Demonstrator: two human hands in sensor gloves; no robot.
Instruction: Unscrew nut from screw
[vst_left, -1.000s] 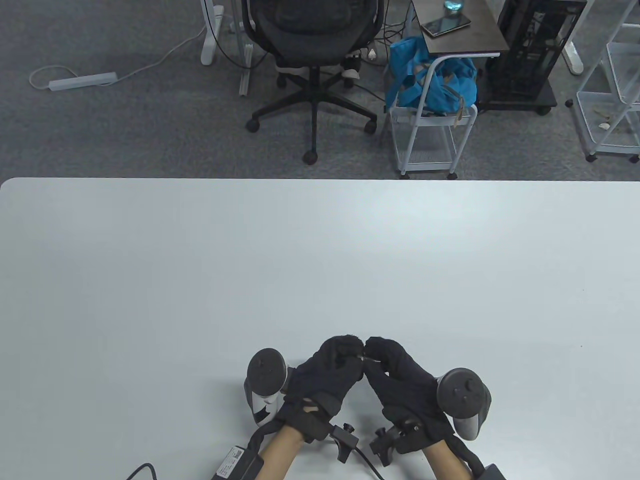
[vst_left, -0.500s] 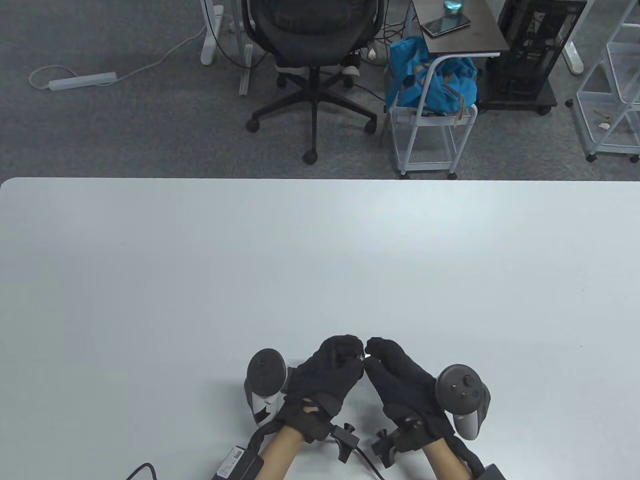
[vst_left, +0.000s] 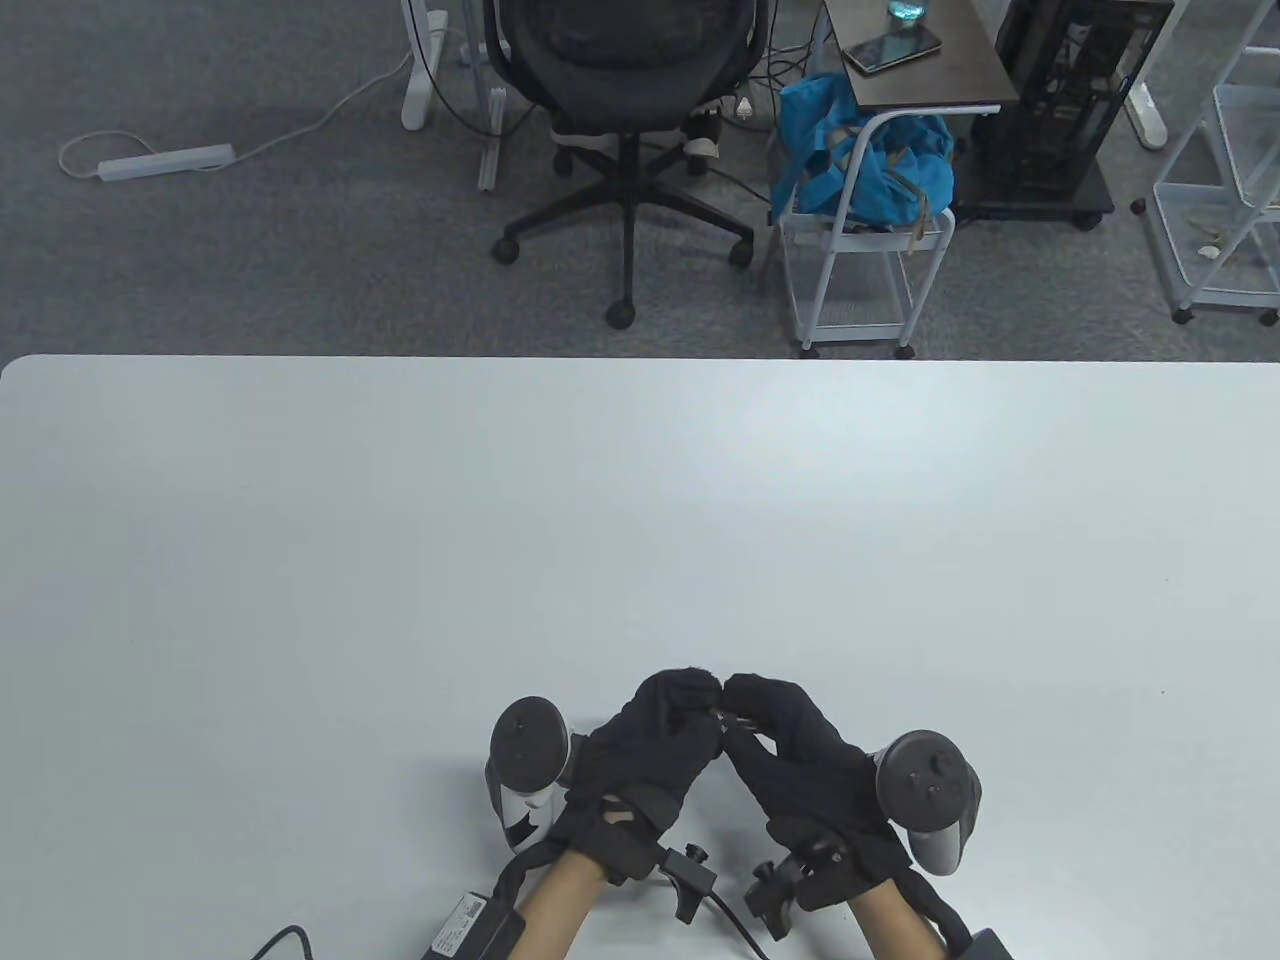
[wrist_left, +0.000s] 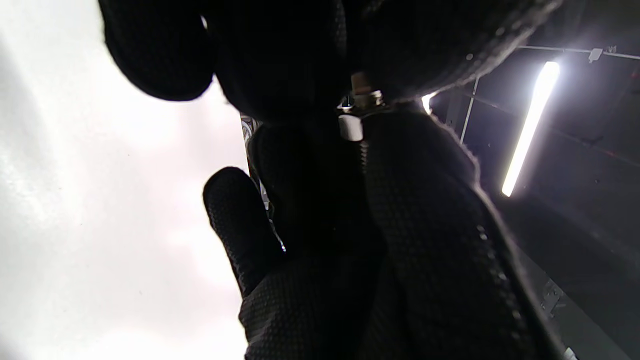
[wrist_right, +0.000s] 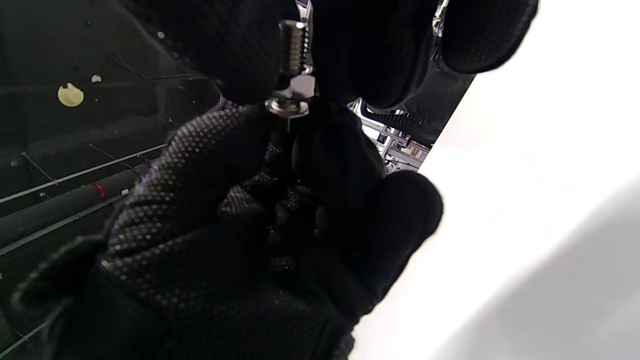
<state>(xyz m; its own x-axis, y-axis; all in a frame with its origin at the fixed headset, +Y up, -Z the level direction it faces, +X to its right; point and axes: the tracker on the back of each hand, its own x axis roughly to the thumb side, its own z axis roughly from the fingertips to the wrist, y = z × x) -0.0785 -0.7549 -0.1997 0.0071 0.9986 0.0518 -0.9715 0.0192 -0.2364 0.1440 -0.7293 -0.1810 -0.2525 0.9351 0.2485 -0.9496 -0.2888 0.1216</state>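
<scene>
My two black-gloved hands meet fingertip to fingertip low on the white table (vst_left: 640, 520). The screw (wrist_right: 295, 42) is a small threaded metal one with a flanged head (wrist_right: 287, 106), and a pale hex nut (wrist_right: 301, 87) sits just by that head. My left hand (vst_left: 700, 702) pinches the head end. My right hand (vst_left: 742, 702) pinches at the nut and the thread. The left wrist view shows the flange (wrist_left: 369, 95) and the nut (wrist_left: 350, 127) between the gloves. In the table view the fingers almost hide the screw.
The hands work just above the table near its front edge, and wrist cables (vst_left: 720, 900) trail off the bottom. An office chair (vst_left: 625, 100), a white cart with a blue bag (vst_left: 860, 170) and shelving stand on the floor beyond the far edge.
My right hand has rolled slightly at the wrist and back, its tracker shifting with it. Its fingertips have closed a little leftward, covering the metal glint seen earlier. The left hand has stayed put.
</scene>
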